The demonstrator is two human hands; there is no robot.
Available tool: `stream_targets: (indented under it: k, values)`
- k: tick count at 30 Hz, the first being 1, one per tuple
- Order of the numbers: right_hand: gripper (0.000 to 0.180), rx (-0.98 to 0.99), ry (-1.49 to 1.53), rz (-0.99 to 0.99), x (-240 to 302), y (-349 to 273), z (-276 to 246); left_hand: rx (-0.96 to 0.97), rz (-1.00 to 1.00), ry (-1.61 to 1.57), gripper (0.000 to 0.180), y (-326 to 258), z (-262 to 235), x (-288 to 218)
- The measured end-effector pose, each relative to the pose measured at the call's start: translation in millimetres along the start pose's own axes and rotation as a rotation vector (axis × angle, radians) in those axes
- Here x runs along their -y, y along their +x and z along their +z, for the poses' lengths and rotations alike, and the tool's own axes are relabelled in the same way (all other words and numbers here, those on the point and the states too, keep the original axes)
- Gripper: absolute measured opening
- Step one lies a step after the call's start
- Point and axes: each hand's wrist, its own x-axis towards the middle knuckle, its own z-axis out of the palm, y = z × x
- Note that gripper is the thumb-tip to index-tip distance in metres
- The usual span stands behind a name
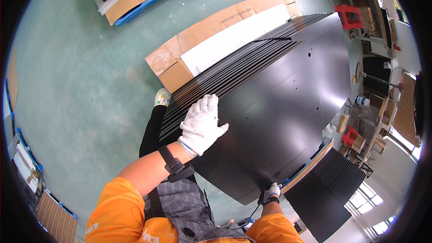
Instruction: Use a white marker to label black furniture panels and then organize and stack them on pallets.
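A large, glossy black panel (274, 103) with several small holes lies slanted in front of me, over a stack of dark sheets (234, 72) whose edges show as stripes along its left side. My left hand (201, 121), in a white knit glove, is over the panel's left edge with its fingers stretched out together and the thumb apart. Whether it presses on the surface is hard to judge. At the panel's near right edge is my right hand (273, 190), also gloved. It appears closed on that edge, though its fingers look small and partly hidden. Both wrists wear black straps.
Flattened cardboard (171, 58) and a white sheet (238, 33) lie beyond the stack. Another loaded blue pallet (135, 14) stands at the far left. More dark sheets (324, 189) are at the right, near red stools (348, 16) and benches. A shoe (162, 97) is beside the stack.
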Motion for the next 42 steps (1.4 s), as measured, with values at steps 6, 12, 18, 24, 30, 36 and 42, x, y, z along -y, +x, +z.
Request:
stream_targets:
  k: [6,12,18,24,30,36,42]
  values:
    - [0.058,-0.056,-0.045,-0.041,-12.4,3.8,3.9,0.218,-0.05,-0.074,0.085,11.8,-12.8,-6.6]
    - [0.053,0.034,-0.114,-0.108,1.1,11.9,-2.6,0.134,-0.048,-0.014,0.083,6.4,-10.4,-0.6]
    - [0.057,0.115,-0.279,-0.188,-3.4,23.3,-18.6,0.196,-0.057,-0.042,0.083,6.2,-20.3,0.1]
    - [0.039,0.135,-0.446,-0.169,-14.9,21.3,-5.5,0.184,-0.012,0.016,0.088,8.8,-7.5,-8.0]
    - [0.026,0.029,-0.406,-0.082,36.5,-8.0,-5.6,0.137,-0.04,0.135,0.09,2.3,0.1,5.1]
    - [0.034,-0.448,1.441,0.452,52.3,-9.1,25.5,0.15,-0.121,0.137,0.092,13.4,-6.6,-16.6]
    - [0.037,-0.278,1.079,0.605,69.4,-55.4,-44.8,0.085,-0.109,0.175,0.092,7.3,-6.3,-22.6]
